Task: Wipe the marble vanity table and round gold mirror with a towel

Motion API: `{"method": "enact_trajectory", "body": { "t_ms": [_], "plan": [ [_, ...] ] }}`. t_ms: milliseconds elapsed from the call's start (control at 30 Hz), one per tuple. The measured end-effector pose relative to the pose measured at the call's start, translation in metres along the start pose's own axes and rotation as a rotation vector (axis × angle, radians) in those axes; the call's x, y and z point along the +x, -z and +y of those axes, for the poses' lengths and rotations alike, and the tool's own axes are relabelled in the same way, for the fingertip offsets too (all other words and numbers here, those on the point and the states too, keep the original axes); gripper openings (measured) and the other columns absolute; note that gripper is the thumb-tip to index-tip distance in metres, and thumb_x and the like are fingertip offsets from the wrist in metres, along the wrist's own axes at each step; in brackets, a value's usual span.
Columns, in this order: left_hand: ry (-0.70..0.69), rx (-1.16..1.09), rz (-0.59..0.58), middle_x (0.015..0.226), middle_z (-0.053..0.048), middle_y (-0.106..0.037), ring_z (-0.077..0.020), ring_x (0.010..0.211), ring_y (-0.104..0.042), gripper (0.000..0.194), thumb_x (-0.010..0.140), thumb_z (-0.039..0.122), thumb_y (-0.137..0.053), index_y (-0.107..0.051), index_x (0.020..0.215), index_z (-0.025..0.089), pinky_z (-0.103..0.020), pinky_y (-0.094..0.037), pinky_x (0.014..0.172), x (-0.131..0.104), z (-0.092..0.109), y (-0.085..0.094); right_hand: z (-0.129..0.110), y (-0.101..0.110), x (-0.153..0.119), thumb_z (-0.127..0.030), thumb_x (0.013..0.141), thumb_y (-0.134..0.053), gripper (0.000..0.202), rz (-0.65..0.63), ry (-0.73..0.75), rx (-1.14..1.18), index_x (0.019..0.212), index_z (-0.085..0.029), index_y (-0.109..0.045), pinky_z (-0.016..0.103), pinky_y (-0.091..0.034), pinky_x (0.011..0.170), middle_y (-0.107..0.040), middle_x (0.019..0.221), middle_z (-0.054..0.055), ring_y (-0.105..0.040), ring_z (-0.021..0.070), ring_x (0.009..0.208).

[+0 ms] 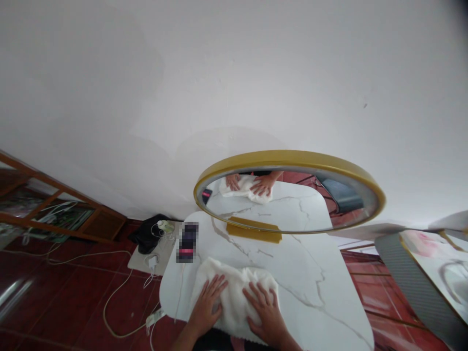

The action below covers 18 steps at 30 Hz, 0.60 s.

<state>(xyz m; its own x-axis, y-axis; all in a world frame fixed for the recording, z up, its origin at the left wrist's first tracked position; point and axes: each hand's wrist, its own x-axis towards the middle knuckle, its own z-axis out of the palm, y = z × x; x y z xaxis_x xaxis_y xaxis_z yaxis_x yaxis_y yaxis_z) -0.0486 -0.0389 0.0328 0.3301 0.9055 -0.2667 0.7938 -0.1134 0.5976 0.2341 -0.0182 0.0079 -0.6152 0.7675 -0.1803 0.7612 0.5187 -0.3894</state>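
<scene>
White cloth (234, 300) lies on the surface (310, 292) beneath the left hand (208, 304) and right hand (266, 311), fingers (216, 286) loosely spread, a gold-rimmed mirror (292, 204) standing beyond and a phone (187, 242) nearby.

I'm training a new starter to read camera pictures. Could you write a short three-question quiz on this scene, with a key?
1. What lies under both the left grip and the right grip?
2. True or false: the mirror has a black frame.
3. Fill in the missing word: the tiled floor is dark ____.

Key:
1. A white cloth.
2. False; the frame is gold.
3. red
</scene>
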Motion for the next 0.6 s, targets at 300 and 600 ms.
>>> {"method": "enact_trajectory", "body": {
  "t_ms": [300, 600],
  "plan": [
    [0.135, 0.045, 0.123, 0.151, 0.005, -0.025, -0.0214, 0.140, -0.019, 0.072, 0.075, 0.009, -0.042, -0.030, 0.142, 0.034, -0.049, -0.015, 0.115, -0.035, -0.036, 0.011, -0.048, -0.006, 0.045, -0.052, 0.077, -0.052, 0.078, -0.175, 0.078, 0.153, 0.142, -0.045, -0.011, 0.060, -0.007, 0.107, -0.012, 0.153, -0.006, -0.020, 0.0353, 0.136],
    [0.140, 0.037, 0.144, 0.152, 0.005, -0.022, -0.0234, 0.141, -0.014, 0.078, 0.071, 0.007, -0.041, -0.028, 0.143, 0.033, -0.051, -0.010, 0.115, -0.006, -0.006, -0.011, -0.003, 0.006, 0.012, -0.045, 0.084, -0.046, 0.069, -0.074, -0.010, 0.080, 0.143, -0.044, -0.011, 0.057, -0.014, 0.108, -0.019, 0.152, -0.006, -0.023, 0.0298, 0.137]
  ]
}}
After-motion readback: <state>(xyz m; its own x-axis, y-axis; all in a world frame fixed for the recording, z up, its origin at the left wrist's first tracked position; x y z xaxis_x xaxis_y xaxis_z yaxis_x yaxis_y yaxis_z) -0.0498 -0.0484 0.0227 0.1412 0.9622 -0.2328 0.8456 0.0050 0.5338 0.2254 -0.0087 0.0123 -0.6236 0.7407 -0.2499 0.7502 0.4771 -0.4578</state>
